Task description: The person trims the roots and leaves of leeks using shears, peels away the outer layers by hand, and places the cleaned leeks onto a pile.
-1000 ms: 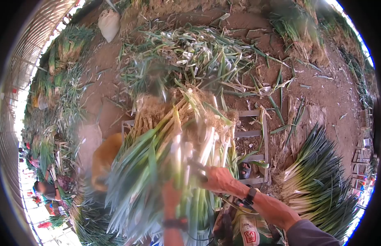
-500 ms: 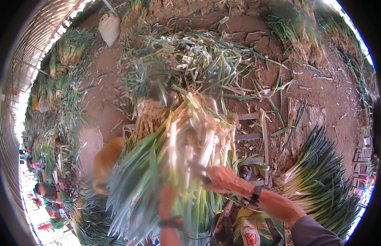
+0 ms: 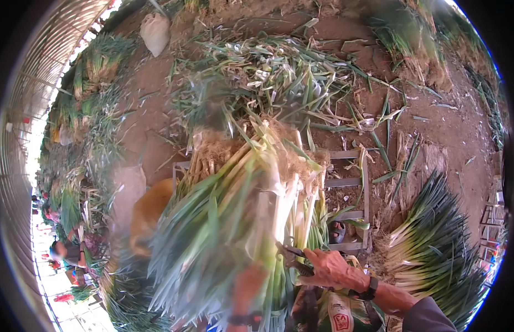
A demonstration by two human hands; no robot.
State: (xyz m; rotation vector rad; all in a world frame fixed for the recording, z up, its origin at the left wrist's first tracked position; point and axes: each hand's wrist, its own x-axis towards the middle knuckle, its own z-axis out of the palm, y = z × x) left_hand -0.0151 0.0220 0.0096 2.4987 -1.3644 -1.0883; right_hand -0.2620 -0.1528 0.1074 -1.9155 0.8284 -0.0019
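Observation:
A large heap of green onions (image 3: 212,216) lies in front of me, roots pointing away and leaves towards me. My right hand (image 3: 331,269) is closed around a dark metal tool (image 3: 298,260), held beside the white stalks at the heap's right side. Over the leaves in the lower middle is my left hand (image 3: 250,282), smeared by motion; its fingers and anything in them cannot be made out. Both wrists wear dark bands.
A metal frame (image 3: 366,199) stands beside the heap. Loose leaves (image 3: 279,72) litter the soil beyond. More onions (image 3: 434,238) lie at right. At left are a yellowish-brown object (image 3: 149,213), a pale sack (image 3: 155,34) and another person (image 3: 68,253).
My right hand and its tool have moved down and to the right, away from the middle stalks. My left hand has shifted slightly down and right. The view has shifted a little.

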